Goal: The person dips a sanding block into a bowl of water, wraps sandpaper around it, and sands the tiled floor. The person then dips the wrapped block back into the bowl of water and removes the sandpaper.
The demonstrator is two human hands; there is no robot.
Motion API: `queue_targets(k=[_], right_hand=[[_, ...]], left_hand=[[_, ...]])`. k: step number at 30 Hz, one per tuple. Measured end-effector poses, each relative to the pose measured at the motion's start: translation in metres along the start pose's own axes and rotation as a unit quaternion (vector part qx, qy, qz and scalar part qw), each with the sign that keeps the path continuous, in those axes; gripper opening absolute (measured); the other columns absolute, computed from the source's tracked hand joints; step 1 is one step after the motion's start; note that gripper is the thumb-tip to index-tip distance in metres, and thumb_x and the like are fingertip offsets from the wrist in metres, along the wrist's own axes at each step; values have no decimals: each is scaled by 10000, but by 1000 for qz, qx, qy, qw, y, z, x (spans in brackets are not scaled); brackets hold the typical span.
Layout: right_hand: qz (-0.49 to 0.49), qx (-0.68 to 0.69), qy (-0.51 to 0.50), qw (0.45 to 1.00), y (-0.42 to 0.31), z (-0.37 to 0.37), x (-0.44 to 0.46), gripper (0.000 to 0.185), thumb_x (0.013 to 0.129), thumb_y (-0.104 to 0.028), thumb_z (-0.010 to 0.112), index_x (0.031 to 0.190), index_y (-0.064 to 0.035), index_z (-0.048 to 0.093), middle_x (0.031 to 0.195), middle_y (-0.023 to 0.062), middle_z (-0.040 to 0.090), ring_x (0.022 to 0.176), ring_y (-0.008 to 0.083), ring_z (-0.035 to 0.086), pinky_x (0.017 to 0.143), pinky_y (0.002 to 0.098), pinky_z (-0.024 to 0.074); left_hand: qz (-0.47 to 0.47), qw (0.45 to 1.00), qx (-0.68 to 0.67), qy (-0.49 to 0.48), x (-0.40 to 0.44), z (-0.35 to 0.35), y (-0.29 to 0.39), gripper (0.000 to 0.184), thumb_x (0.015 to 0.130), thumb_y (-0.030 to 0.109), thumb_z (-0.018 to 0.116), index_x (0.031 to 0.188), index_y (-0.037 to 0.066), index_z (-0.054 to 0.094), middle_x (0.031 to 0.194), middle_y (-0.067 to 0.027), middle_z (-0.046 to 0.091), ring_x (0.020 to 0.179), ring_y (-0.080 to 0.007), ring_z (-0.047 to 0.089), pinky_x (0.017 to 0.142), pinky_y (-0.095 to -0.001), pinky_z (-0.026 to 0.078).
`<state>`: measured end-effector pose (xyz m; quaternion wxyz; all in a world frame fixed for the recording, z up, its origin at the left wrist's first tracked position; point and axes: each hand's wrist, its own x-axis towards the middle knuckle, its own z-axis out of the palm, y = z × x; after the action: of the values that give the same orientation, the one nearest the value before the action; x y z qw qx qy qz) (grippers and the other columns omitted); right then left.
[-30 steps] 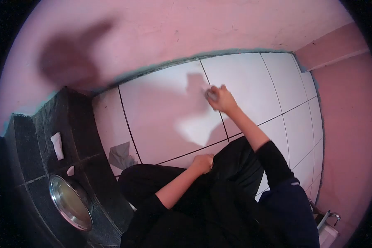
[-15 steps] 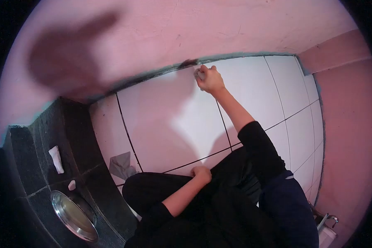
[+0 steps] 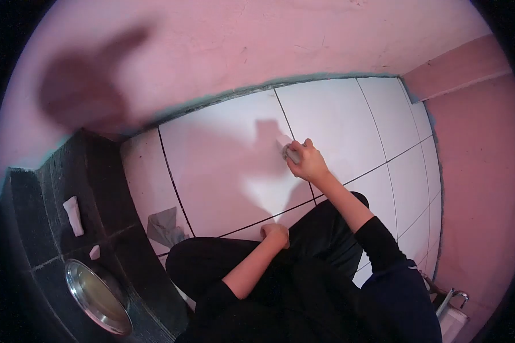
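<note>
My right hand (image 3: 309, 163) is closed around a small, crumpled grey cloth (image 3: 293, 153) with a pale edge showing. It is over the white tiled floor (image 3: 217, 154), near a dark grout line. Whether the cloth touches the tile I cannot tell. My left hand (image 3: 276, 235) rests by my thigh with its fingers curled in, and nothing shows in it. Left of my knee, a folded grey cloth or paper (image 3: 166, 227) lies on the floor.
Dark tiled steps (image 3: 123, 240) line the left side. On them are a metal bowl with liquid (image 3: 100, 297), a white rolled piece (image 3: 73, 216) and a small white chunk (image 3: 95, 251). A pink wall (image 3: 212, 46) bounds the far side; another pink wall (image 3: 475, 148) stands right.
My right hand has come back from the base of the far wall towards me, still holding the grey cloth. My left hand stays by my thigh.
</note>
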<state>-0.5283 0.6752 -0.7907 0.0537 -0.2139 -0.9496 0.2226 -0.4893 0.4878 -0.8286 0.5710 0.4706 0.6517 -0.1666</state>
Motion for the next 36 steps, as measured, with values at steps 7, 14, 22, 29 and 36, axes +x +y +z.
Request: queue_targets(k=[7,14,22,29,36], right_hand=[[8,-11,36,999,-1,14,79,328,690,-206,629,1005,-133,575,882,237,525,661,404,604,586,463,533],[24,16,23,999,4,11,173,325,706,-285,611,969,-95,590,814,247,591,801,418,596,682,482,530],[-4,-1,10,1000,12,-2,63,315,702,-275,640,984,-147,585,867,251,532,702,422,600,633,467,532],[19,-6,-9,1000,9,2,-13,363,680,-208,670,1018,-138,560,904,227,505,640,402,605,589,466,536],[8,-10,37,999,5,12,99,361,687,-232,630,1028,-141,555,926,253,520,667,412,603,613,476,537]], left_hand=[[1,1000,2,-23,11,1,0,384,703,321,661,1038,134,672,1066,-53,654,953,-238,639,721,-433,520],[29,999,31,29,7,3,-4,316,743,302,637,1012,139,673,1025,-33,660,868,-232,650,633,-412,486],[31,998,1,45,6,7,-9,371,706,306,645,1039,144,669,1060,-34,654,938,-215,642,685,-416,502],[18,999,13,30,13,6,-5,323,709,267,634,1005,147,681,1020,-31,665,928,-220,644,665,-415,495],[37,998,2,40,13,8,-4,300,703,251,648,980,141,686,1007,-34,668,913,-228,647,630,-408,482]])
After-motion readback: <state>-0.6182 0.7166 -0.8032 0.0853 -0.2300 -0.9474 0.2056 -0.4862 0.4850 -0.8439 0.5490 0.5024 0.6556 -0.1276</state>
